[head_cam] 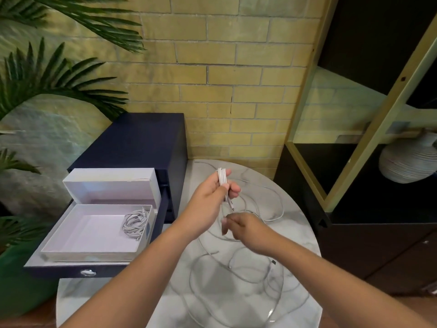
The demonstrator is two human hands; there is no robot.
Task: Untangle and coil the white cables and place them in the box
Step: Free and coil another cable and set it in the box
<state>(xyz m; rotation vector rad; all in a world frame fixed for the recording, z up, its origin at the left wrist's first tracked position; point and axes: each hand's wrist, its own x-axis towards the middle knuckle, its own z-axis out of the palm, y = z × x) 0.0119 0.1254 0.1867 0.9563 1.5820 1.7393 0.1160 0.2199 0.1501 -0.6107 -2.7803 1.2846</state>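
No readable text, label, brand, number or sign anywhere in view.

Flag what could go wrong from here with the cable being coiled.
1. The coil is untied and only gripped in the left hand, with its tail dangling. It may spring open before reaching the box.
2. The loose cables overlap on the table beneath the forearms. Pulling one could drag others along, tighten the tangle, or send them off the edge.
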